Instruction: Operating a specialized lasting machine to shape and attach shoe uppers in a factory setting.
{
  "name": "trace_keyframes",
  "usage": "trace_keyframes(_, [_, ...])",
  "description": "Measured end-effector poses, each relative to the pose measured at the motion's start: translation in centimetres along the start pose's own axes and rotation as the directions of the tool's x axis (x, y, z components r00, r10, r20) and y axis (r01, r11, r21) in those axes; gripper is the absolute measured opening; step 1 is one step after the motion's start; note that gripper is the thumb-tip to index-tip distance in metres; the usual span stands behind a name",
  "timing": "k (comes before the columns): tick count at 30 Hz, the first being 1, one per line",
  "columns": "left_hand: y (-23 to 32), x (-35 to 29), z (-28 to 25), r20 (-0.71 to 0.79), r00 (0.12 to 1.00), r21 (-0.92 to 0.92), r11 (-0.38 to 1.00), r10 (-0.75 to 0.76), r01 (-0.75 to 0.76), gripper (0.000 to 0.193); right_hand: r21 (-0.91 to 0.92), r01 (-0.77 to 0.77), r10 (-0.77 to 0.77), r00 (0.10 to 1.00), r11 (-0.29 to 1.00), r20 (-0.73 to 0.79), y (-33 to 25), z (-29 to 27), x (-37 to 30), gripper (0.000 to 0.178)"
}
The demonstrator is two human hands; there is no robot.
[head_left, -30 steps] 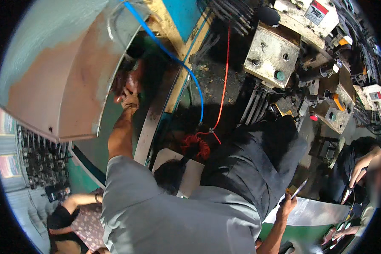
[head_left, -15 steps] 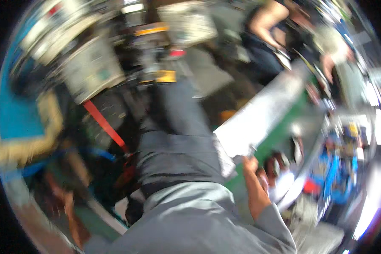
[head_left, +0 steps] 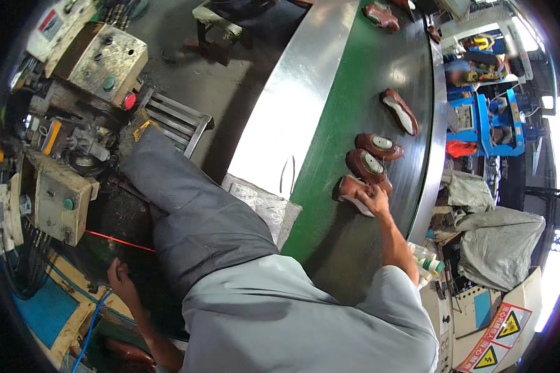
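Over the conveyor belt, my right hand is closed on a reddish-brown shoe, which lies tilted with its pale side showing. Two more brown shoes with light insides, one directly beside my fingers and another just beyond, rest close together. A further shoe lies on its side farther up the belt. At the lower left, my left hand hangs with its fingers loosely apart and nothing in them, near a dark machine area and a thin red cord.
A shiny metal ledge borders the green belt. Grimy control boxes with buttons stand at left, beside a slatted metal stool. Bottles, grey covers and a blue machine are at right.
My view has swung toward the belt and sharpened. My right hand has come to the brown shoes. A nearby person's arms, at upper right before, are out of view.
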State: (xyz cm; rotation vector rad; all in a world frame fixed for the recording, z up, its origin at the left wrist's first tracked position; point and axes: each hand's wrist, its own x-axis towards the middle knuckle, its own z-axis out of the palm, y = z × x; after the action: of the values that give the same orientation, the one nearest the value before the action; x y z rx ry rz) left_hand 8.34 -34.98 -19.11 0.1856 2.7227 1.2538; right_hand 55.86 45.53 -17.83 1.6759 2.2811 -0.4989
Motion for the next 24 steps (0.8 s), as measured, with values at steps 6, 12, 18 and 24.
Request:
trace_keyframes(6, [7.4,8.1,5.1,0.098,0.995,-0.185,0.983,0.035,-0.017,0.031,-0.142,0.039,-0.032,0.998,0.989,0.051,5.0,2.4,-3.2,0.114])
trace_keyframes(12, [26.5,10.6,19.3,0.366,0.902,-0.476,0.879,0.23,-0.031,0.036,0.657,0.014,0.115,0.981,0.754,-0.153,-2.6,11.7,-7.3,0.126])
trace_keyframes(18, [38.1,7.4,24.7,0.551,0.665,-0.567,0.811,0.504,-0.145,0.052,0.887,0.006,-0.124,0.991,0.461,0.057,-18.8,6.9,-10.1,0.081])
trace_keyframes(24, [41.8,11.2,21.1,0.407,0.492,-0.474,0.638,0.77,-0.607,0.061,0.814,0.153,-0.592,0.761,0.561,0.265,-34.3,-1.5,-13.6,0.101])
